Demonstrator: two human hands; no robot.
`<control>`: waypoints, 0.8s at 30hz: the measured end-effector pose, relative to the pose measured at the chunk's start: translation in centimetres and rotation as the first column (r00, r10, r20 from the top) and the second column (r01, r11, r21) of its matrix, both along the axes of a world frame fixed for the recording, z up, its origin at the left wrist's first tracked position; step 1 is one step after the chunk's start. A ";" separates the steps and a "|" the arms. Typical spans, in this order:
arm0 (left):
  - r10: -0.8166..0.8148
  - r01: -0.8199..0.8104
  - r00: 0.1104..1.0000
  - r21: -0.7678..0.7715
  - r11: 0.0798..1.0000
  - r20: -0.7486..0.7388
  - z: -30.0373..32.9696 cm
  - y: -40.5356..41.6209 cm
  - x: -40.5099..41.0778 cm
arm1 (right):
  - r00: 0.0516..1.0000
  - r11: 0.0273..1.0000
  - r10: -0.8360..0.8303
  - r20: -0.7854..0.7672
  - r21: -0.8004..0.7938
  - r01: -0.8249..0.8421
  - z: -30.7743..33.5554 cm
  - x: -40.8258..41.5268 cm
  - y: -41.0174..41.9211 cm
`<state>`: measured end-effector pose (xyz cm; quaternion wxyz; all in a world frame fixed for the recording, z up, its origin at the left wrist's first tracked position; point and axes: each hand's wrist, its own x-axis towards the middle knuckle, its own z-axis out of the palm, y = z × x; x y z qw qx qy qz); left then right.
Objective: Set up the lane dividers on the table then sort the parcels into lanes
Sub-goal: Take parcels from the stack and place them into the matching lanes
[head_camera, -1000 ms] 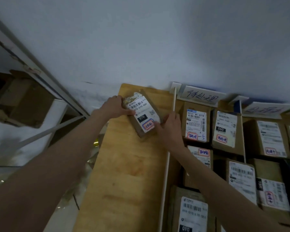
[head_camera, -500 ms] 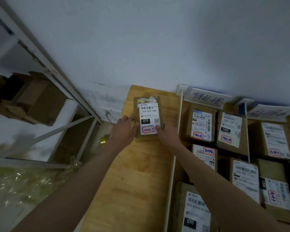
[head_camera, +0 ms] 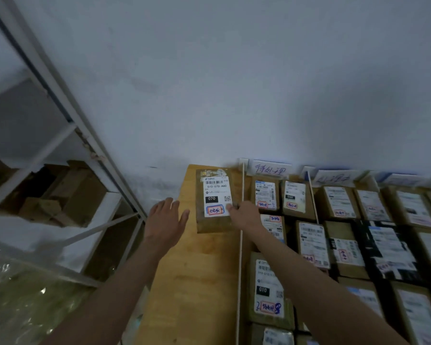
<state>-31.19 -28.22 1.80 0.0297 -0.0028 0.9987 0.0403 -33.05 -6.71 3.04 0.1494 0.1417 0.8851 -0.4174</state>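
A brown parcel [head_camera: 213, 199] with a white 070 label lies flat at the far end of the leftmost lane on the wooden table [head_camera: 197, 282], against the wall. My left hand [head_camera: 166, 220] hovers open just left of it, fingers spread, off the parcel. My right hand [head_camera: 244, 215] rests at the parcel's near right corner, fingertips touching its label. A thin white lane divider [head_camera: 240, 257] runs along the right side of this lane; a second divider [head_camera: 312, 197] stands further right.
Several labelled parcels [head_camera: 314, 242] fill the lanes to the right. Handwritten lane signs [head_camera: 270, 169] stand against the wall. A metal shelf frame [head_camera: 67, 135] with cardboard boxes stands left of the table, above clear plastic wrap [head_camera: 23, 295].
The parcel was turned straight and pushed to the lane's far end. My left hand has let go of it and drawn back to the left.
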 end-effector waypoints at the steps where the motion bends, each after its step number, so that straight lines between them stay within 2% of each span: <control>1: -0.011 0.011 1.000 -0.014 1.000 -0.015 0.9 0.1 1.3 | 1.000 1.000 -0.011 -0.017 0.002 0.011 1.0 1.3 0.4; 8: -0.092 0.089 0.991 -0.041 0.995 -0.095 5.6 2.5 10.9 | 0.989 0.992 -0.123 -0.081 -0.003 0.123 5.4 12.6 4.1; 16: -0.223 0.220 0.962 -0.038 0.975 -0.159 6.9 7.2 22.2 | 0.963 0.967 -0.252 -0.093 0.019 0.255 6.9 26.5 9.8; 24: -0.352 0.353 0.927 -0.016 0.935 -0.125 7.2 13.3 32.1 | 0.921 0.920 -0.383 -0.076 0.061 0.388 7.7 39.1 16.0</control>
